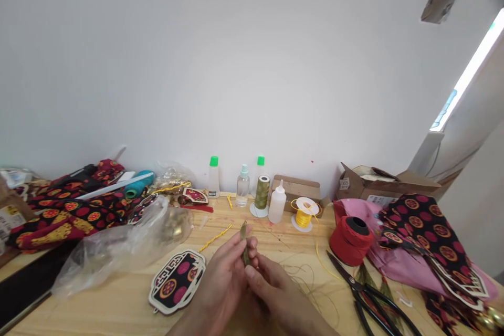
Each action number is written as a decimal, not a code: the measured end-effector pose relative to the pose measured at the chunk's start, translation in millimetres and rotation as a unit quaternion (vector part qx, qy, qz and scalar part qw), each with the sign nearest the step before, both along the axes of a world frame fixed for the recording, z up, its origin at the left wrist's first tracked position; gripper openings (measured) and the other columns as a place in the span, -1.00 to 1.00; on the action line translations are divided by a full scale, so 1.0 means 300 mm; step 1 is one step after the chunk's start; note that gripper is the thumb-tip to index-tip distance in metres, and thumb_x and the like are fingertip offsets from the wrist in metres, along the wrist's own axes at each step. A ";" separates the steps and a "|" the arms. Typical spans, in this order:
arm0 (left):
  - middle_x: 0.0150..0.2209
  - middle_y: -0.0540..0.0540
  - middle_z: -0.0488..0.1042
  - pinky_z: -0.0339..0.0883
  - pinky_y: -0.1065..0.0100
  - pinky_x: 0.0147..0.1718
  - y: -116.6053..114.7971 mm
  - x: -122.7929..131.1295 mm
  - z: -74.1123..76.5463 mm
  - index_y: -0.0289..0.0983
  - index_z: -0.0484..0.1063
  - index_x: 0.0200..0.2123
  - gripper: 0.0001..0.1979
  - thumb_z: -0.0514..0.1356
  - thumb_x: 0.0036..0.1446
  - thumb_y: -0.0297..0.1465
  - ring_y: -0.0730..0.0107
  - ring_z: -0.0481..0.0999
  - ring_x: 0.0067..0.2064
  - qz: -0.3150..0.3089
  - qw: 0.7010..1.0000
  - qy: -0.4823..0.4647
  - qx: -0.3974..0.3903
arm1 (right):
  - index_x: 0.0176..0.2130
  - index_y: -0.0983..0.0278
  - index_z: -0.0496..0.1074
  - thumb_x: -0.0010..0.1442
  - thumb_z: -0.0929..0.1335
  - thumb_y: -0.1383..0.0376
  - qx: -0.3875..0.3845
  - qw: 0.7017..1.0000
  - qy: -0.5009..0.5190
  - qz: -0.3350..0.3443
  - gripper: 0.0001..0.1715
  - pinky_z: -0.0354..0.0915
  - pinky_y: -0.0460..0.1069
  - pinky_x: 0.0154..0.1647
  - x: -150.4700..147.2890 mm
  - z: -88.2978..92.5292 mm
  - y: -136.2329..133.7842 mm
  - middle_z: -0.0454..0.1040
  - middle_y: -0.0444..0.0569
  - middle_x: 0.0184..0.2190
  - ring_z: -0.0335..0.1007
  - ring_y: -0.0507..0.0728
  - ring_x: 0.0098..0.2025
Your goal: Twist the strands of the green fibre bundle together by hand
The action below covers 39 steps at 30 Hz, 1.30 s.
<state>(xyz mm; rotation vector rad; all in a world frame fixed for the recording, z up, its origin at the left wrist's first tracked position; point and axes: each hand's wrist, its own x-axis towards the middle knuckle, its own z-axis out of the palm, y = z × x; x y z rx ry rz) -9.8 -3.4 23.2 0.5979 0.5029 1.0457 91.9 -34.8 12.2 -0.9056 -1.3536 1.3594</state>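
My left hand (226, 273) is closed around a small bundle of olive-green threads (244, 244), whose tip pokes up above the fingers. From the right, my right hand (273, 283) touches the same bundle, its thumb and curled fingers pressed round the lower part. The bundle's lower end is hidden between the palms. Left of my hands lies a framed ornament (177, 282) with dark patterned fabric and a yellow cord (215, 238). Loose green threads (315, 286) are scattered to the right of my right hand.
Black scissors (366, 291) lie open at the right, beside a red thread cone (352, 241). Behind my hands stand a green spool (262, 192), a white bottle (277, 205) and a yellow cord spool (303, 215). A plastic bag (114, 252) and patterned fabric (74, 205) lie left.
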 end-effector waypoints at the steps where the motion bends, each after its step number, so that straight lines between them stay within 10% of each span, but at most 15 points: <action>1: -0.47 0.01 0.32 0.22 0.48 -0.46 0.002 0.001 -0.003 -0.29 0.33 -0.30 -0.86 0.10 -0.01 -0.48 0.53 0.31 -0.46 0.008 1.000 0.019 0.014 | -0.26 0.26 0.34 0.05 0.25 0.07 0.005 1.000 -0.026 -0.014 -0.65 0.16 -0.08 -0.31 0.002 -0.007 0.001 0.31 -0.12 -0.47 0.23 0.07 -0.36; 8: -0.43 -0.06 0.43 0.30 0.44 -0.35 0.023 -0.002 -0.021 -0.34 0.22 -0.14 -0.64 0.14 -0.07 -0.59 0.48 0.42 -0.40 0.054 0.991 0.125 0.003 | -0.70 0.30 0.18 0.10 0.16 0.20 0.052 0.950 -0.273 -0.144 -0.58 -0.12 -0.13 -0.61 0.068 -0.013 0.028 -0.02 -0.24 -0.71 -0.11 -0.04 -0.62; 14: -0.11 -0.28 0.34 0.27 0.31 -0.21 0.029 -0.018 -0.017 -0.33 0.14 -0.03 -0.46 0.20 -0.14 -0.55 0.29 0.41 -0.16 0.100 0.972 0.213 -0.027 | -0.60 0.32 0.28 0.02 0.14 0.14 -0.051 0.976 -0.159 -0.137 -0.64 -0.21 -0.14 -0.70 0.111 0.003 0.057 -0.07 -0.33 -0.80 -0.24 -0.08 -0.74; 18: -0.22 -0.14 0.40 0.23 0.41 -0.33 0.041 -0.033 -0.014 -0.28 0.37 -0.23 -0.66 0.23 -0.17 -0.37 0.30 0.38 -0.23 0.185 0.891 0.384 0.156 | -0.54 0.35 0.31 0.02 0.13 0.12 -0.041 0.974 -0.140 -0.172 -0.60 -0.22 -0.14 -0.70 0.122 -0.005 0.072 -0.08 -0.34 -0.80 -0.25 -0.08 -0.74; 22: -0.72 0.07 0.23 0.08 0.45 -0.59 0.034 -0.024 -0.026 -0.30 0.41 -0.65 -0.66 0.08 -0.06 -0.17 0.47 0.24 -0.60 0.108 0.818 0.499 0.267 | -0.59 0.34 0.27 0.04 0.14 0.12 0.010 0.960 -0.177 -0.215 -0.61 -0.17 -0.14 -0.68 0.114 -0.005 0.075 -0.02 -0.28 -0.75 -0.16 -0.06 -0.69; 28: -0.75 0.06 0.31 -0.08 0.52 -0.73 -0.010 -0.028 0.009 -0.32 0.44 -0.56 -0.65 0.05 -0.01 -0.17 0.61 0.16 -0.76 -0.146 0.908 0.358 0.161 | -0.66 0.28 0.15 0.05 0.12 0.16 0.023 0.952 -0.206 -0.225 -0.64 -0.15 -0.14 -0.68 0.127 0.009 0.067 -0.05 -0.27 -0.73 -0.16 -0.06 -0.67; 31: -0.48 -0.16 0.50 0.03 0.52 -0.69 -0.042 -0.040 0.037 -0.36 0.46 -0.39 -0.69 0.05 0.02 -0.25 0.53 0.38 -0.65 -0.367 0.896 0.241 0.058 | -0.61 0.30 0.22 0.07 0.12 0.18 0.018 0.952 -0.219 -0.213 -0.65 -0.16 -0.15 -0.70 0.140 0.007 0.067 -0.05 -0.28 -0.74 -0.19 -0.06 -0.69; 39: -0.23 -0.23 0.49 0.22 0.33 -0.24 -0.055 0.032 -0.024 -0.34 0.42 -0.27 -0.71 0.02 0.07 -0.29 0.27 0.42 -0.17 -0.196 0.979 0.053 -0.015 | -0.58 0.30 0.29 0.13 0.14 0.27 0.104 0.900 -0.367 -0.210 -0.66 -0.03 -0.12 -0.56 0.091 0.005 0.030 0.25 -0.15 -0.65 0.12 0.01 -0.57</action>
